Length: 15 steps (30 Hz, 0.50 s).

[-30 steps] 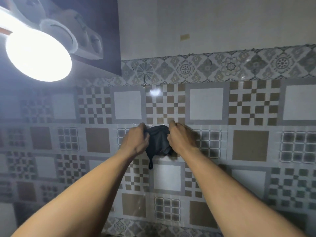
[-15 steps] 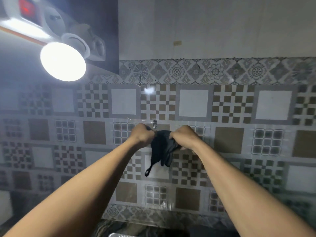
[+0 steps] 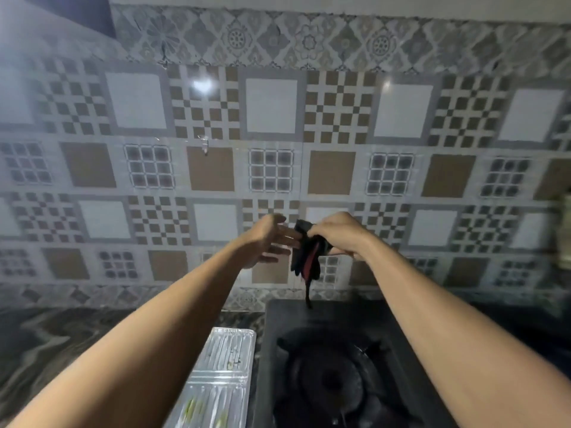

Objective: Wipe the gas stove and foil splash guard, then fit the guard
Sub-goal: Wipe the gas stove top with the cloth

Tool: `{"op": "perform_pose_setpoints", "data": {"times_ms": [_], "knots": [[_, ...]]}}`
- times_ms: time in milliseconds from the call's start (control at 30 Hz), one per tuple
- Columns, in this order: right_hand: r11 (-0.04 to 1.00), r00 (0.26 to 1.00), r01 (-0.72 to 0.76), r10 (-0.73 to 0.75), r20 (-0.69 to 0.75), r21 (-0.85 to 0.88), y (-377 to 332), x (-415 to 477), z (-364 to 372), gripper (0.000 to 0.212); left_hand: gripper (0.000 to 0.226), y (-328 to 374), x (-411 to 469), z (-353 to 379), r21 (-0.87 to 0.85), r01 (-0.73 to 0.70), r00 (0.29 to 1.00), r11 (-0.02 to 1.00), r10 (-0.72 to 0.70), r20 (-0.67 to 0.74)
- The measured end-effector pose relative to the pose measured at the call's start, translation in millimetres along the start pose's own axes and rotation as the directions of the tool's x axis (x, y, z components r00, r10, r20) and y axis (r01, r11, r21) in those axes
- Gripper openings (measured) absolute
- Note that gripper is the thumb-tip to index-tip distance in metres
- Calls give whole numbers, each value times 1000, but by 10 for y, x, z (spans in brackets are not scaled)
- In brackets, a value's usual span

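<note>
Your right hand [image 3: 335, 234] grips the cloth [image 3: 304, 256] alone, your left hand [image 3: 268, 239] is released beside it, so its cord below may catch the stove [image 3: 333, 366]

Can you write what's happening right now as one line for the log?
right hand: holds dark cloth with red lining | left hand: open beside cloth | black gas stove: below | silver foil splash guard: flat on counter, unfitted

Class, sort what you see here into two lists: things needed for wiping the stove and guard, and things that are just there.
Belongs to the job:
gas stove
foil splash guard, lying beside the stove
dark cloth, held in the right hand

Just there:
wall hook
tiled wall
marbled counter
</note>
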State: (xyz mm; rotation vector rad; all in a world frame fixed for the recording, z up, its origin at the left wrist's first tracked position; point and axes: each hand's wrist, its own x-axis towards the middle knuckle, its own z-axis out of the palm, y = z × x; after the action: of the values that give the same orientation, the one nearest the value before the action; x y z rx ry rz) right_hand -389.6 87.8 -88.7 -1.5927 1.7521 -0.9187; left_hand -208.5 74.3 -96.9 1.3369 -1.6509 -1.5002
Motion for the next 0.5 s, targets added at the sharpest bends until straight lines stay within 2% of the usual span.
{"op": "perform_pose_setpoints", "data": {"times_ms": [67, 133, 200, 233, 300, 400, 467, 500], "knots": [[995, 1000, -5, 7, 17, -98, 196, -28, -38, 11, 49, -186, 49, 195, 89, -28, 1000, 996, 28, 2], [984, 1000, 2, 2, 22, -178, 350, -39, -72, 16, 40, -435, 114, 307, 316, -95, 990, 944, 123, -71], [962, 1000, 8, -7, 3, -274, 485, -42, -96, 19, 40, -714, 164, 360, 632, -130, 975, 764, 215, -59], [942, 1000, 8, -12, -8, -336, 553, -46, -90, 20, 43, -861, 186, 380, 736, -126, 976, 665, 214, -27], [877, 999, 8, -25, -30, -481, 690, -82, -41, 20, 51, -1135, 204, 396, 833, -95, 985, 545, 173, -1], [745, 997, 44, -79, -22, -666, 899, -202, 158, 17, 53, -1464, 273, 343, 898, -64, 991, 436, 137, 4], [736, 998, 52, -52, 20, -675, 1054, -238, 348, 16, 48, -1594, 295, 296, 903, -91, 992, 419, 121, 43], [766, 999, 50, -25, 48, -641, 1116, -243, 437, 17, 49, -1629, 286, 278, 903, -105, 991, 417, 114, 63]]}}
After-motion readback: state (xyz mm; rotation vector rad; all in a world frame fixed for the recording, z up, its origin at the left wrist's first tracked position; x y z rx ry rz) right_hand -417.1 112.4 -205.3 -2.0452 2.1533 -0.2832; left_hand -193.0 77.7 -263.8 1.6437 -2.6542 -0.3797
